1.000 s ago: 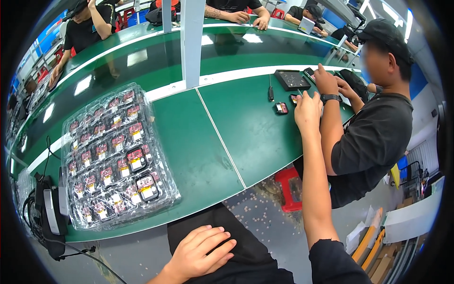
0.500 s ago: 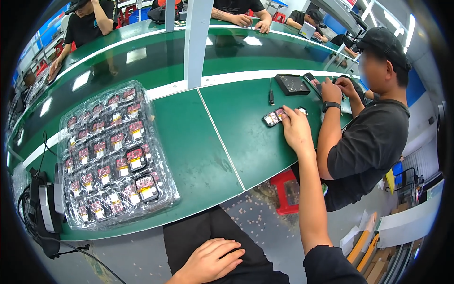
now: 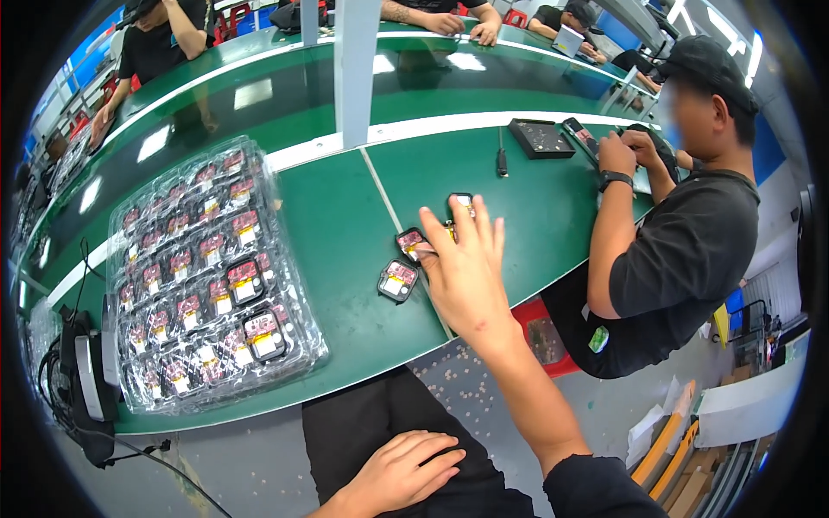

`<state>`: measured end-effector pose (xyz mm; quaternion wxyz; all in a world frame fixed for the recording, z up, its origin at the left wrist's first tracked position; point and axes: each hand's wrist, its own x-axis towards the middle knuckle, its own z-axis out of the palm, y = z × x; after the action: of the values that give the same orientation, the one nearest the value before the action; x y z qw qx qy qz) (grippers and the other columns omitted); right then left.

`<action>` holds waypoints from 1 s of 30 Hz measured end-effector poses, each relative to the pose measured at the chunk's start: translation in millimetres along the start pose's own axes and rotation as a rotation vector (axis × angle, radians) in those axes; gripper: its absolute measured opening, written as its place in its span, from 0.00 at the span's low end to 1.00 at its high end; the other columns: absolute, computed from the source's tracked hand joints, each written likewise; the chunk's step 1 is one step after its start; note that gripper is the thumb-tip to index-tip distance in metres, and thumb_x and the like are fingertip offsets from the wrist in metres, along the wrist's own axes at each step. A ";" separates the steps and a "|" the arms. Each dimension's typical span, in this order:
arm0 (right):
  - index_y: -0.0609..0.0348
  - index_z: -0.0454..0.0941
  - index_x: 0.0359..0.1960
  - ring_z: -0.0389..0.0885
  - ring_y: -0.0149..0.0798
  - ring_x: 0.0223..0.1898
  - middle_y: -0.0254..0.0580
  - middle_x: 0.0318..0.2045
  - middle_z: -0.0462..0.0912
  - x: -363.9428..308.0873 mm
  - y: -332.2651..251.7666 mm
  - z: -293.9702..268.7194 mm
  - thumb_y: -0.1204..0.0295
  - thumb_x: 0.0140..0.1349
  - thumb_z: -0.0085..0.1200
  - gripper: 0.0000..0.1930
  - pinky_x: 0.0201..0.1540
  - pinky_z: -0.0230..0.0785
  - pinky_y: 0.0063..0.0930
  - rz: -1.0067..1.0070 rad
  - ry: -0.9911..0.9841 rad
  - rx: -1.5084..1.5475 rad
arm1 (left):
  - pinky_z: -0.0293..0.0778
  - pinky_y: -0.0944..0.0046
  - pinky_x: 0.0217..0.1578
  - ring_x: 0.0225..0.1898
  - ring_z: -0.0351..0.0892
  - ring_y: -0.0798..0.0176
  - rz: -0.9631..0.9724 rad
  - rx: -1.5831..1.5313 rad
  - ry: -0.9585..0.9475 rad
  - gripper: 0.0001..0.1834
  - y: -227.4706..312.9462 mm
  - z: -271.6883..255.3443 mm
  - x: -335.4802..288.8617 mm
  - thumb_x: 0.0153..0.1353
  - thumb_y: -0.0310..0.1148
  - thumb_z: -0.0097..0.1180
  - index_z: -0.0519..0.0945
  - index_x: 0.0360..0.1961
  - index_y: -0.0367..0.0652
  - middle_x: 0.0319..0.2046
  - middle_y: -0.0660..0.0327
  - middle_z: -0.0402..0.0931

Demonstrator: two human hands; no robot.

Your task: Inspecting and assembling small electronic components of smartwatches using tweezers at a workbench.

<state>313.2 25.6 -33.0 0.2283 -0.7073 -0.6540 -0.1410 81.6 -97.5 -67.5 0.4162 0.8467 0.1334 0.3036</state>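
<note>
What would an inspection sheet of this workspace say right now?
Surface: green tabletop with a pale seam
Job's things: black-cased modules by the right hand; others in clear trays
Clutter: dark-handled tool, black box holding small bits
Hands: right hand over the modules, fingers spread, grip unclear; left hand on the lap
Cables: black bundle at the tabletop's left end
Surroundings: co-worker at right, red stool, grey floor

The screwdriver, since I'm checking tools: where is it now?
In the head view, the screwdriver lies right of centre on the green table, just left of the black tray.
</note>
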 end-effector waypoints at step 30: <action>0.62 0.77 0.44 0.59 0.15 0.24 0.39 0.50 0.79 -89.2 -73.8 -49.1 0.66 0.55 0.82 0.24 0.25 0.54 0.15 0.389 -0.513 1.539 | 0.86 0.52 0.52 0.54 0.85 0.43 0.008 0.302 0.775 0.28 -23.3 -45.7 24.2 0.55 0.25 0.80 0.82 0.56 0.34 0.56 0.44 0.79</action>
<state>235.7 -73.1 -25.2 0.5120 -0.4644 -0.4655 0.5527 72.6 -43.1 -54.6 0.2052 0.7216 0.3198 0.5787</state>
